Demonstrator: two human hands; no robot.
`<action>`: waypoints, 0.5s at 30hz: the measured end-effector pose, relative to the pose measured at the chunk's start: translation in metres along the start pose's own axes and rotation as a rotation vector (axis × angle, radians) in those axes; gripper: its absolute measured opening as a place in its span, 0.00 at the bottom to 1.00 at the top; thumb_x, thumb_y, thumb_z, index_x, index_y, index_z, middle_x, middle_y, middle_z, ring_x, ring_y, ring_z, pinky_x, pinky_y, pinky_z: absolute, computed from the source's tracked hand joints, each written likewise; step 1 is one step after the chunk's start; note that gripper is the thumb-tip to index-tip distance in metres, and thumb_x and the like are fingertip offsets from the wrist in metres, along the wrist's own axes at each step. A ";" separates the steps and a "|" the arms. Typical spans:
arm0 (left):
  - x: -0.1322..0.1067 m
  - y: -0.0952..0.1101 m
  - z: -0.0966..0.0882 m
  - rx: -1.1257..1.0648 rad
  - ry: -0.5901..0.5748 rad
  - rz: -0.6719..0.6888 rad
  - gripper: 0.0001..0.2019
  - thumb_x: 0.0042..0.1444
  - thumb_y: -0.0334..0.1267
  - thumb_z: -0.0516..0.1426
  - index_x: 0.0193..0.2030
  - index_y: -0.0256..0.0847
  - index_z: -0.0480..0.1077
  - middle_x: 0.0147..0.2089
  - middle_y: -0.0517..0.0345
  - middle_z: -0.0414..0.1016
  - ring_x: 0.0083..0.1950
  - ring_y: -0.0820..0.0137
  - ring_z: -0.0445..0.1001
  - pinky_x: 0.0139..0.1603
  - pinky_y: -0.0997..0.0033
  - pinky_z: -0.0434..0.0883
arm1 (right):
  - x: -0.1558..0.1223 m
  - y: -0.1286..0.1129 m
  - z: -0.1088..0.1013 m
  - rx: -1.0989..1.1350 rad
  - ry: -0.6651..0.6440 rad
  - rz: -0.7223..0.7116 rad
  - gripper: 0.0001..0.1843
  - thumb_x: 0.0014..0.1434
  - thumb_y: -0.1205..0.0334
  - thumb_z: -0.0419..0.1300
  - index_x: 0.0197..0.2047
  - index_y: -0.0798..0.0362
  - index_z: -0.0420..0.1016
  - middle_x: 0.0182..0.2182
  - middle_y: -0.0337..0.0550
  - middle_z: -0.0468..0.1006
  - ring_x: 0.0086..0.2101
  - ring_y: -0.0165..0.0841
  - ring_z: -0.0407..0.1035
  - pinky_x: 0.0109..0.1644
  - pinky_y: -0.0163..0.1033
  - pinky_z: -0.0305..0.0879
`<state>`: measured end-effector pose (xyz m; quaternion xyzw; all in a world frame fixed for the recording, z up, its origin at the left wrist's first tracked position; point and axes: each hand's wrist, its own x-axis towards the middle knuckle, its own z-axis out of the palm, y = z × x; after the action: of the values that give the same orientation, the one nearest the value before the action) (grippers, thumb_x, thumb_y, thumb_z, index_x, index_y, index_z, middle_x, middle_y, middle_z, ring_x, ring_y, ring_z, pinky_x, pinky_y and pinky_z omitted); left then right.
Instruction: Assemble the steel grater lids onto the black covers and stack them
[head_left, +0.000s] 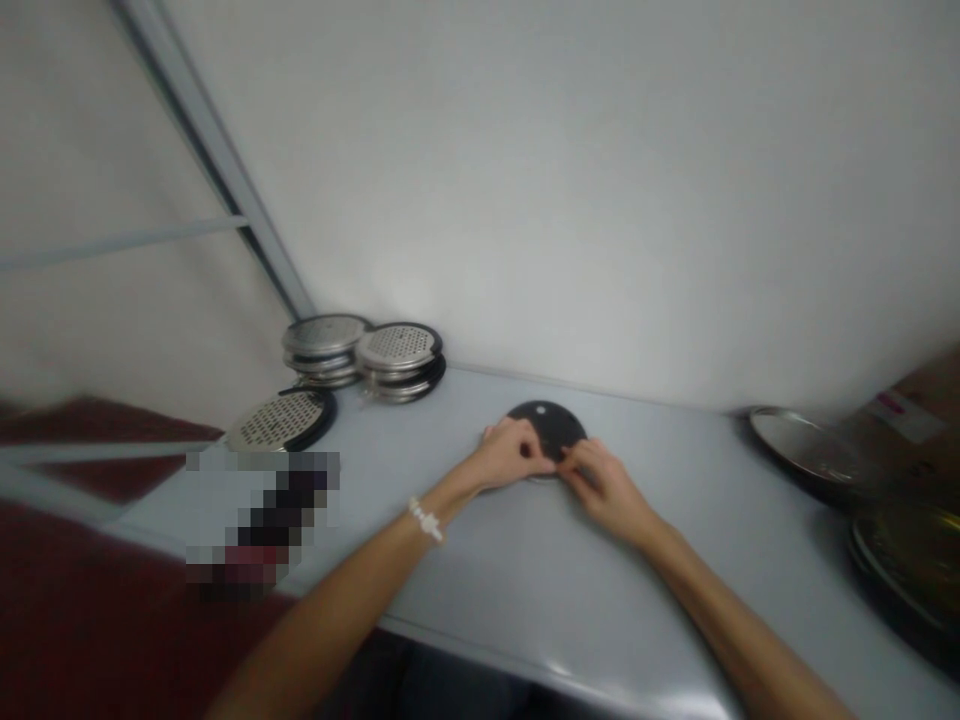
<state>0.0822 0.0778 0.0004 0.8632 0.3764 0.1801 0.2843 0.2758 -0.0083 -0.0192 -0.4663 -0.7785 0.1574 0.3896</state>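
A round black disc (pixel 547 425) with a small pale hole lies flat on the grey table top (pixel 450 590), and a thin metal rim (pixel 544 478) shows beneath its near edge. My left hand (pixel 510 452) grips the disc's left side, and a white beaded bracelet (pixel 425 520) circles that wrist. My right hand (pixel 606 488) pinches its lower right edge, with the fingertips close to my left hand. Both hands hide the near part of the disc.
Two stacks of perforated metal discs with black rims (pixel 397 360) stand at the table's back corner, and a single one (pixel 283 420) lies at the left. A pixelated patch (pixel 262 520) covers the left. Large metal trays (pixel 810 452) and a cardboard box (pixel 907 420) sit right.
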 end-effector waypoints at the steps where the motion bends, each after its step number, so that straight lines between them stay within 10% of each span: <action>1: 0.000 0.000 0.000 0.006 0.002 -0.004 0.12 0.54 0.46 0.65 0.26 0.41 0.76 0.38 0.61 0.77 0.43 0.67 0.72 0.46 0.70 0.62 | 0.000 0.001 0.000 0.003 0.003 -0.002 0.10 0.66 0.69 0.54 0.33 0.50 0.72 0.33 0.44 0.74 0.40 0.39 0.67 0.47 0.46 0.63; 15: -0.004 0.000 0.005 0.085 -0.038 0.038 0.13 0.68 0.48 0.52 0.54 0.59 0.73 0.48 0.59 0.72 0.56 0.59 0.64 0.58 0.55 0.58 | -0.003 0.005 0.002 0.002 0.041 -0.001 0.09 0.65 0.71 0.53 0.36 0.50 0.71 0.37 0.45 0.76 0.40 0.39 0.68 0.47 0.45 0.65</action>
<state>0.0824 0.0731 -0.0032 0.8847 0.3618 0.1529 0.2511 0.2784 -0.0076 -0.0245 -0.4686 -0.7705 0.1482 0.4059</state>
